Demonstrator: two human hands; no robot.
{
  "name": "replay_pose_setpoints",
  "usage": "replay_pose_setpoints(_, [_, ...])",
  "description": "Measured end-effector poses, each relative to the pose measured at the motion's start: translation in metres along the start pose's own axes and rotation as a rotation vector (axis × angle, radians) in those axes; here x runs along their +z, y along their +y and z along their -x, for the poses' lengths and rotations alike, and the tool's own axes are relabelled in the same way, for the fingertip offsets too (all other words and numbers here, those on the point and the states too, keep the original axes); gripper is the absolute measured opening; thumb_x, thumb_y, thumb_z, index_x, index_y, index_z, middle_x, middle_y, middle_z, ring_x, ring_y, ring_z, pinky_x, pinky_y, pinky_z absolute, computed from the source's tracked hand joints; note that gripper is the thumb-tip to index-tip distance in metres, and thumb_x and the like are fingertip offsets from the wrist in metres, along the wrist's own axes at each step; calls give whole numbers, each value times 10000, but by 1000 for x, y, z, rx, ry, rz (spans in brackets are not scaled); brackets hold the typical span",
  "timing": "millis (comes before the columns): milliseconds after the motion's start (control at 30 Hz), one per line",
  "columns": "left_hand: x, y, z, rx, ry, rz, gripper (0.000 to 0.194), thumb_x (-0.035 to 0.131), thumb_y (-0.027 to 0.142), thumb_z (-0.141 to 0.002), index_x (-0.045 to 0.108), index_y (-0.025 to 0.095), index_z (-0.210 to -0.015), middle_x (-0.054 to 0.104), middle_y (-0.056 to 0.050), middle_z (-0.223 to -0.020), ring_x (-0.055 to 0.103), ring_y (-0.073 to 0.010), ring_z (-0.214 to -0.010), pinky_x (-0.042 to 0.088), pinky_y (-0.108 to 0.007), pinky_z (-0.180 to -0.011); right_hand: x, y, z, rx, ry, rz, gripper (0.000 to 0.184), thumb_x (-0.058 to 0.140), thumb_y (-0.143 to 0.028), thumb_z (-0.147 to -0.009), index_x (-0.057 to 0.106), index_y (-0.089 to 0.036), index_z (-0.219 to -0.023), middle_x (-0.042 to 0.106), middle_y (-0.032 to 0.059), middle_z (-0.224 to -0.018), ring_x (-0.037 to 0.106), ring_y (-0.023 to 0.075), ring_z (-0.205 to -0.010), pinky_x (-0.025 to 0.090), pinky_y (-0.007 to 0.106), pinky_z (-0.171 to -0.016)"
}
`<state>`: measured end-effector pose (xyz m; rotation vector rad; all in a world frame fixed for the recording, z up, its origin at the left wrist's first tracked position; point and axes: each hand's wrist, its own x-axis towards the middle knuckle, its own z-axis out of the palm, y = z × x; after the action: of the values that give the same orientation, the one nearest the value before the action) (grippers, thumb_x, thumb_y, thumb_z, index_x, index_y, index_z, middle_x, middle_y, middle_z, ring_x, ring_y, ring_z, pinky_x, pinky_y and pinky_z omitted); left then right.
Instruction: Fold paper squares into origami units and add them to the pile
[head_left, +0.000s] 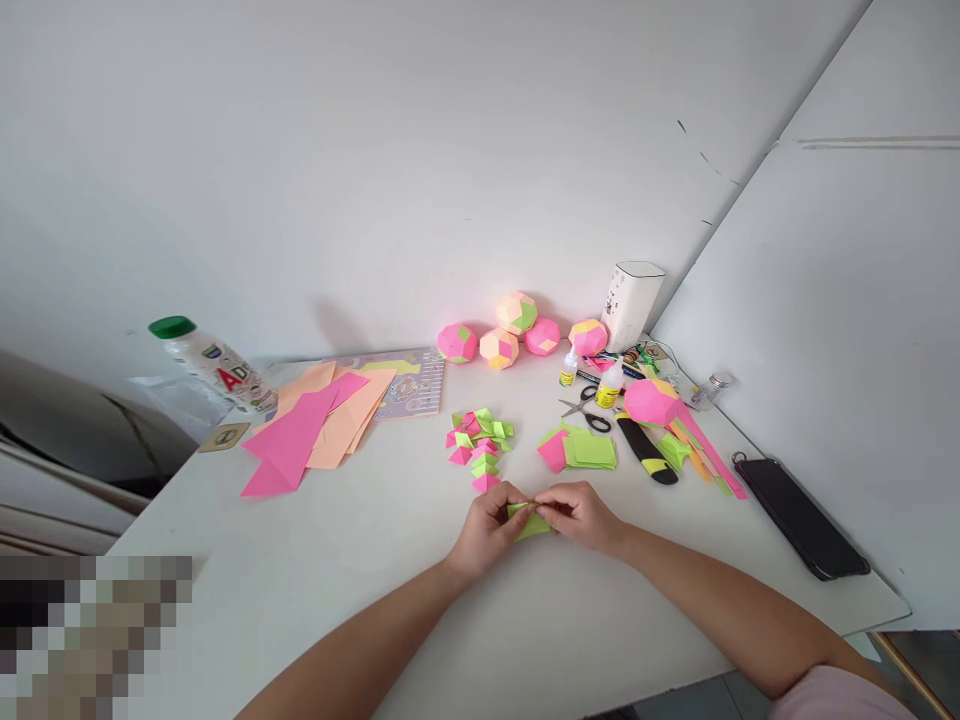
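Between my two hands is a small lime-green sheet of paper [534, 526], gripped along its upper edge. My left hand [489, 525] pinches it from the left with thumb and fingers. From the other side my right hand [581, 514] pinches it too, the fingertips of both hands almost meeting. Just beyond my left hand lies a heap of folded pink and green paper pieces [482, 440]. Past my right hand sits a stack of green paper squares [592, 449], with a pink paper square [553, 451] at its left.
Scissors [591, 410], glue bottles [609, 385] and a utility knife [646, 450] lie beyond my right hand. Several paper balls [499, 348] stand by the wall. Large paper sheets [315, 430] and a white bottle [214, 365] are left, a black phone [801, 517] right.
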<state>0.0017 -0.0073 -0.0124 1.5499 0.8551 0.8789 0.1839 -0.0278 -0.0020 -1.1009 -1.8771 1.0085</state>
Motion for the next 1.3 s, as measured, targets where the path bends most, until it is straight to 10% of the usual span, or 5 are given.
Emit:
replay_pose_setpoints(1033, [1, 4, 4, -17, -90, -41, 428, 512, 405, -805, 285, 183, -518, 263, 70, -509, 220, -66, -468, 189, -207, -439, -2, -4, 1, 35, -45, -62, 135, 491, -168, -734, 422, -178, -618, 368, -55, -527, 324, 81, -473, 268, 199, -435])
replay_pose_setpoints(1300, [-1, 11, 0, 37, -91, -76, 235, 532, 383, -803, 570, 164, -726, 480, -2, -685, 418, -106, -589, 348, -227, -543, -1, -3, 1, 49, -51, -87, 162, 503, -185, -739, 420, -172, -601, 352, -57, -529, 293, 70, -469, 243, 197, -420])
